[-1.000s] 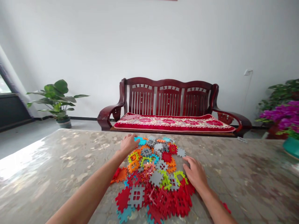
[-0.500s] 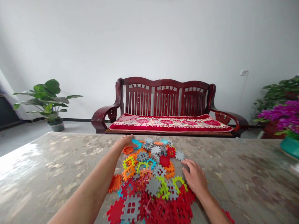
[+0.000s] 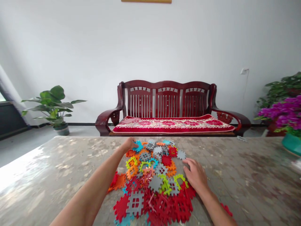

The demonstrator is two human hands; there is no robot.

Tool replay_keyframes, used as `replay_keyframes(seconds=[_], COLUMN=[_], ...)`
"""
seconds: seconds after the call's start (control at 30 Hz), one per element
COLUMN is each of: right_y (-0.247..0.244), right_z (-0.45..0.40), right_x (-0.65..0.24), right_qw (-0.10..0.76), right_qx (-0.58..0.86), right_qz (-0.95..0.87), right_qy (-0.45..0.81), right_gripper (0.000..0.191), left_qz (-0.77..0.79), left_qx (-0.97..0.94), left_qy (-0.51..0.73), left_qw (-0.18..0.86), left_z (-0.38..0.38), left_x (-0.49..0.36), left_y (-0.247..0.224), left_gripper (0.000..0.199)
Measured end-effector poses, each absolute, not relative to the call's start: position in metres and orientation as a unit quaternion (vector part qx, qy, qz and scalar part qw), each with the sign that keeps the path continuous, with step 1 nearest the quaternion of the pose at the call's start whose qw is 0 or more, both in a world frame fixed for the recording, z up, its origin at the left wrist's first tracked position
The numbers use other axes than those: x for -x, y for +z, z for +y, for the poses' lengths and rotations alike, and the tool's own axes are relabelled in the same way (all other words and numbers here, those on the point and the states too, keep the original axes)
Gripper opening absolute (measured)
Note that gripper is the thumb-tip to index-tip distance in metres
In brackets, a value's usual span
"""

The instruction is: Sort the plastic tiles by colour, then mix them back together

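Note:
A heap of interlocking plastic squares in red, grey, orange, lime and blue covers the middle of the table (image 3: 235, 175). At the heap's far left corner is my left hand (image 3: 129, 143), its fingers against a blue piece (image 3: 138, 146); whether they grip it is too small to tell. My right hand (image 3: 195, 173) rests at the heap's right side with its fingers apart and holds nothing. Its fingertips are just below a light grey piece (image 3: 181, 154). Nearer to me lie a grey window piece (image 3: 135, 203) and several red pieces (image 3: 182, 205).
Beyond the table stands a dark red wooden bench (image 3: 167, 100) with a red patterned cushion (image 3: 174, 124). A potted plant (image 3: 56, 106) is at the left. Purple flowers in a teal pot (image 3: 291, 144) stand at the right. A small grey piece (image 3: 241, 138) lies at the far edge.
The view has tilted up and shifted slightly. Red now shows beside the orange piece near my left forearm. Both hands remain at nearly the same places by the heap.

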State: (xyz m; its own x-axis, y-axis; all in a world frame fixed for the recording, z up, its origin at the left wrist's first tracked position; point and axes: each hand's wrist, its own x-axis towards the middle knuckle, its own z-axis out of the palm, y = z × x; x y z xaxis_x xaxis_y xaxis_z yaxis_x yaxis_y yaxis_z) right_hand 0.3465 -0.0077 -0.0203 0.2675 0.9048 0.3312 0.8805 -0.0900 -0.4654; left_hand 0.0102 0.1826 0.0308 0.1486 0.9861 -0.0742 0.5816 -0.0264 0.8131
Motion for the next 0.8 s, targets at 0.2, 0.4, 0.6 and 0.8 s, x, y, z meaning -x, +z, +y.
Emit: replay_keyframes(seconds=[0.2, 0.4, 0.6, 0.8], right_y=[-0.021, -0.021, -0.023, -0.011], right_z=[-0.007, -0.006, 0.004, 0.04], right_x=[-0.347, -0.35, -0.351, -0.36], right_qw=[0.31, 0.343, 0.306, 0.265], right_qx=[0.734, 0.722, 0.762, 0.781], right_qz=[-0.603, -0.599, -0.566, -0.556], right_qy=[0.023, 0.044, 0.07, 0.102], right_gripper=[0.034, 0.036, 0.045, 0.044], left_qz=[0.549, 0.455, 0.513, 0.565], left_qx=[-0.723, -0.792, -0.792, -0.784], left_qy=[0.306, 0.221, 0.165, 0.091], left_qw=[0.289, 0.343, 0.287, 0.241], left_z=[0.147, 0.122, 0.142, 0.173], left_x=[-0.031, -0.042, -0.042, -0.04], left_y=[0.055, 0.088, 0.082, 0.06], left_gripper=[0.028, 0.032, 0.06, 0.111])
